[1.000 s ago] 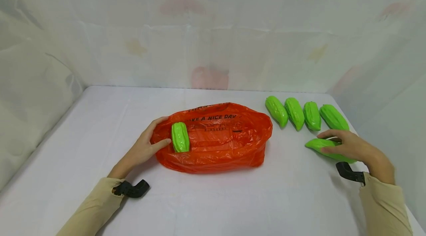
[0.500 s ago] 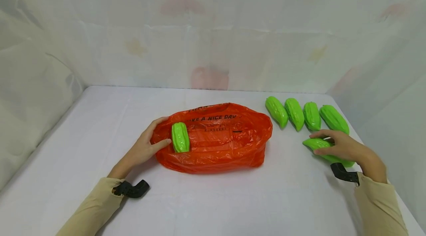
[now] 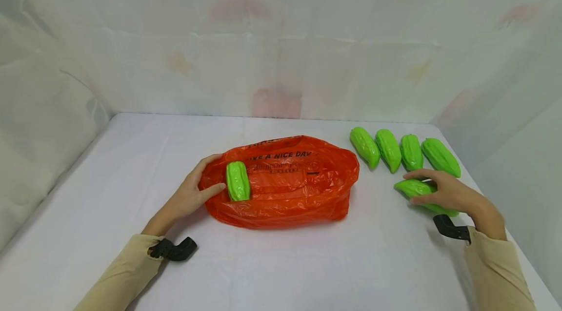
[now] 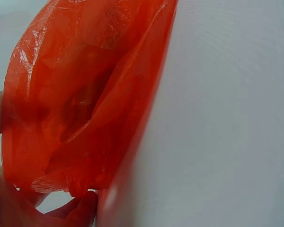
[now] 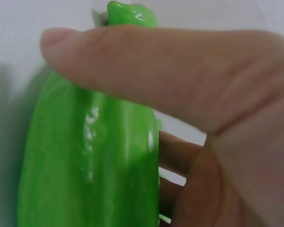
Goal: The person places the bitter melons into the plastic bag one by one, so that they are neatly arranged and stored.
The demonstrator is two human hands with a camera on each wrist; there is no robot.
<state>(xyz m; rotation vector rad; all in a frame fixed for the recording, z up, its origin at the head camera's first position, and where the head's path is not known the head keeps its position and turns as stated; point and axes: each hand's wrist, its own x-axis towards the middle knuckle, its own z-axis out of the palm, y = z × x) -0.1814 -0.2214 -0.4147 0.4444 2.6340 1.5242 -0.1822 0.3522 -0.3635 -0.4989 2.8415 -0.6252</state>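
Taking twelve o'clock as the far edge of the white table (image 3: 281, 272), we see a red bag (image 3: 281, 216) in the middle, mouth agape, its length running from nine to three. The left hand (image 3: 191, 191) grips the bag's nine o'clock rim, its thumb over the inner side. The right hand (image 3: 450, 193) is well apart, out at the bag's three o'clock, fingers and thumb curled round a held gourd (image 3: 414, 187); whether that gourd touches the table we cannot tell. From it the bag lies at nine o'clock, while its long axis slants from ten to four, a pointed end at ten. Four loose gourds (image 3: 388, 150) sit near the right hand, from ten round to twelve. We find a bagged gourd (image 3: 238, 182) just beside the left thumb, its axis roughly twelve to six.
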